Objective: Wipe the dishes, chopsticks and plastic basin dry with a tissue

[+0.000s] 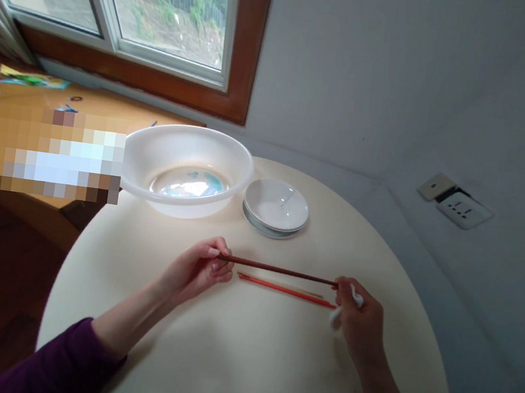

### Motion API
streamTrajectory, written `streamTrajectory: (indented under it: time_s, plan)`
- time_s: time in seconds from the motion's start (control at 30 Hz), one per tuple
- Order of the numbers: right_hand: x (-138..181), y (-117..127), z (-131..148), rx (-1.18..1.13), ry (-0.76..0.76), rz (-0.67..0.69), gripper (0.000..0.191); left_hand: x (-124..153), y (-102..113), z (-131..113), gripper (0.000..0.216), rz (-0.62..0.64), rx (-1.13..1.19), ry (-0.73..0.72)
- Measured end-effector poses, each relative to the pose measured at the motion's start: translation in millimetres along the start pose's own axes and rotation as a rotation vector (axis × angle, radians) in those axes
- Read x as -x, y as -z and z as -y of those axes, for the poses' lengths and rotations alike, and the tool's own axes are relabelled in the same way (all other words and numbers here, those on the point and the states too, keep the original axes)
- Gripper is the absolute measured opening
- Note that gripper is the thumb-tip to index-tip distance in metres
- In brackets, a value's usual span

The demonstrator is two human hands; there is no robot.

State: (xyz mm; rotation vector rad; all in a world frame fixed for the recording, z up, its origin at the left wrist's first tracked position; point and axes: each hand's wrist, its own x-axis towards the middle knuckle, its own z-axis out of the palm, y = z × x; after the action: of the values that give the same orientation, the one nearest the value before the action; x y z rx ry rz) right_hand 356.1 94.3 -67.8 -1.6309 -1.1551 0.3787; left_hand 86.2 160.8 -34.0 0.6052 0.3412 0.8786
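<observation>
Head view, my remote feed. One brown chopstick (pixel 282 270), slim, straight, dark, smooth-looking; long axis left to right, dipping slightly toward the right; position, between my two hands, over the near-middle of the table (pixel 222 359). Left hand (pixel 202 269): thumb and fingers pinching the left end. Right hand (pixel 365 319): fingers closed on the right end, with a white wad (pixel 336 319), soft and crumpled, cloth or paper I cannot tell. Lying just nearer me, roughly parallel: one orange-red stick (pixel 286 290) and one thin tan stick (pixel 301 290), their left ends together. Beyond: one basin (pixel 184 201), round, whitish, translucent, with bluish patches on its floor; beside it, stacked dishes (pixel 276 203), round, white, glossy. Tabletop: cream, matte, curved at the edge.
</observation>
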Motion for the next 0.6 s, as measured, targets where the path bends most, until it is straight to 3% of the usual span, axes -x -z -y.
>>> streamTrajectory:
  time_s: [0.17,0.27,0.43,0.6]
  plan:
    - [0.8,0.7,4.9,-0.016,-0.044,-0.038,0.046,-6.7,7.6,3.5,0.005,-0.237,0.002,-0.03]
    - [-0.2,0.4,3.3,0.028,-0.024,-0.029,0.043,-11.2,15.4,5.2,0.011,-0.38,-0.118,-0.09]
    - [-4.9,-0.2,-1.4,0.125,0.047,-0.005,0.036,-15.0,20.2,6.0,0.021,-0.42,-0.517,-0.184]
    - [-10.8,3.8,-9.6,0.195,0.102,-0.068,0.034,-21.0,24.7,16.1,0.015,-0.39,-0.967,-0.258]
